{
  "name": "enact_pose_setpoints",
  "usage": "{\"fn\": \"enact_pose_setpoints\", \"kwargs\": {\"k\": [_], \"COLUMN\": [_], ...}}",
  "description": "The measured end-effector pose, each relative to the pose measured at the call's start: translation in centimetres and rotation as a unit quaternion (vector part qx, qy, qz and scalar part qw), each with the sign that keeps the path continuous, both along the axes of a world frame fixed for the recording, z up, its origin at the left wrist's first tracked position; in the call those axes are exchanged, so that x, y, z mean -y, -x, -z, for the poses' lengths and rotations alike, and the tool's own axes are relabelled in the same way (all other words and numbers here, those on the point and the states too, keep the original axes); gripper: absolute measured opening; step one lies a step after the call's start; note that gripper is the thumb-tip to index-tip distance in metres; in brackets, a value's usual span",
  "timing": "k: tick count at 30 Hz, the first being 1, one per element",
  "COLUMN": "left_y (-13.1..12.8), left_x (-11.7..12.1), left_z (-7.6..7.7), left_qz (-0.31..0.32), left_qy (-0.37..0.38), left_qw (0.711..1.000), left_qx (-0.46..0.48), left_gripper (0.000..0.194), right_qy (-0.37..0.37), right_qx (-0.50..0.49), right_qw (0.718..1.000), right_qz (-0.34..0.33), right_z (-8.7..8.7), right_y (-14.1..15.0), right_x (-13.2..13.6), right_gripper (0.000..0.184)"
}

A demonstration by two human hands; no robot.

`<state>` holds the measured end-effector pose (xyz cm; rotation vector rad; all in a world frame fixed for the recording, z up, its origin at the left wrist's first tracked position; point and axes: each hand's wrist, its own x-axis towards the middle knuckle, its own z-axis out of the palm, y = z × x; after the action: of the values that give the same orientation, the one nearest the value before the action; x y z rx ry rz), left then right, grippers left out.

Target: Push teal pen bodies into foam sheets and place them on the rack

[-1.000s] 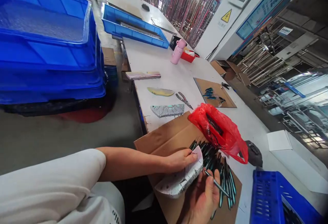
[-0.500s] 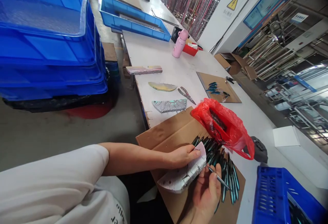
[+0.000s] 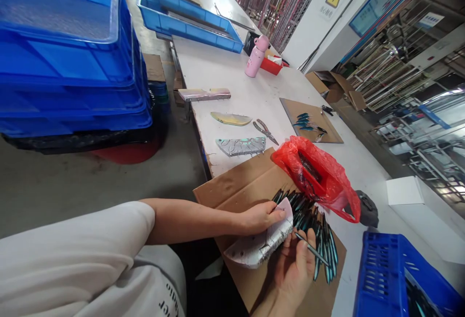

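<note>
A silvery-white, half-moon-shaped block (image 3: 250, 250) with a rough, foil-like edge is gripped in my left hand (image 3: 257, 220), thumb on top. Close by its right edge, my right hand (image 3: 296, 264) pinches a slim, dark, pointed piece (image 3: 313, 249) between thumb and fingers. Whether its tip touches the block I cannot tell. Many slender dark teal pieces (image 3: 326, 254) lie fanned out on the cardboard sheet (image 3: 232, 188) beneath and beyond my hands. An open red plastic bag (image 3: 336, 181) sits at the far side of that pile.
Pliers (image 3: 265, 131), a grey scalloped block (image 3: 241, 146) and a yellowish curved piece (image 3: 231, 118) lie on the white table. Farther back stand a pink bottle (image 3: 255, 59) and a light blue tray (image 3: 192, 26). A blue basket (image 3: 381, 273) is at right; stacked blue crates (image 3: 72, 65) rise at left.
The camera view has shifted slightly. Both hands keep nearly the same position, and the slim piece in my right hand has turned a little.
</note>
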<state>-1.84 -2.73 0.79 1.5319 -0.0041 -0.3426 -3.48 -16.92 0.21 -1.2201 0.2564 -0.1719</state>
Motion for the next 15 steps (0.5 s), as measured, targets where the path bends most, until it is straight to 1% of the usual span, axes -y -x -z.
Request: {"fn": "enact_pose_setpoints", "kwargs": {"k": [5,11,15], "left_y": [0.02,-0.1,-0.18], "left_x": [0.12,0.29,0.36], "left_z": [0.18,0.55,0.66], "left_qz": [-0.004,-0.007,-0.004], "left_qy": [0.0,0.017,0.018], "left_qw": [1.0,1.0,1.0], "left_qx": [0.005,0.003,0.001], "left_gripper": [0.046,0.045,0.046], "right_qy": [0.011,0.011,-0.016], "right_qx": [0.008,-0.015,-0.026], "right_qw": [1.0,1.0,0.999], "right_qz": [0.017,-0.013,-0.02], "right_z": [-0.08,0.57,0.7], "right_y": [0.14,-0.28,-0.35], "right_x": [-0.03,0.7,0.87], "right_gripper": [0.039,0.037,0.038]}}
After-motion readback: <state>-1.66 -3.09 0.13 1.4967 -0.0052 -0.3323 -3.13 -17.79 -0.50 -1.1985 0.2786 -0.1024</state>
